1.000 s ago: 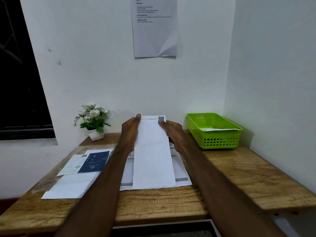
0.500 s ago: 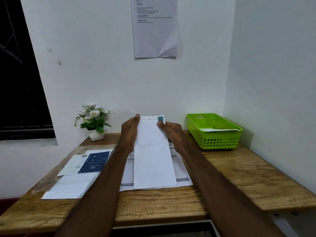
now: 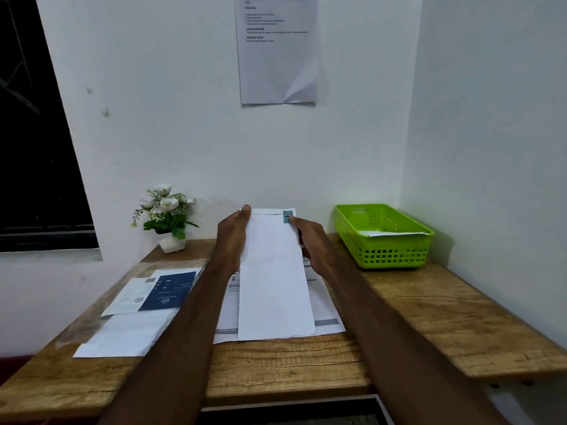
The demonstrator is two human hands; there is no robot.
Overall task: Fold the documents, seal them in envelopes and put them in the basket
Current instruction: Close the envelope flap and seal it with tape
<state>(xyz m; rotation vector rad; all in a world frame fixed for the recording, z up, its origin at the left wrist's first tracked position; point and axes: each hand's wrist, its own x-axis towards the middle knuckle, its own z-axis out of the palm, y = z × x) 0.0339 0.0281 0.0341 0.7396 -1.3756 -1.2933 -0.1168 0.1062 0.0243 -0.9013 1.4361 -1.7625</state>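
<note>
Right now both arms reach out over the wooden worktop (image 3: 429, 326), and between the hands stands a long white envelope (image 3: 273, 280), its near end resting on a printed document (image 3: 322, 308) that lies flat beneath it. The left hand (image 3: 231, 237) grips the envelope's left edge near the top, thumb up along the corner. The right hand (image 3: 308, 240) holds the opposite edge, a fingertip just below the small teal stamp (image 3: 287, 216) at the top right corner. A thin strip of paper shows above the envelope's upper edge; whether that is a flap or the folded sheet inside, I cannot quite say from where I stand.

To the left on the worktop lies a dark blue and white leaflet (image 3: 156, 292), overlapping a plain white sheet (image 3: 122, 335) nearer the front edge. A small white pot of white flowers (image 3: 167, 216) sits at the back left, against the wall. Off to the right, in the corner, is a bright green basket (image 3: 386, 253) with something white and flat already lying in it. A printed notice (image 3: 277, 50) hangs on the wall above.
</note>
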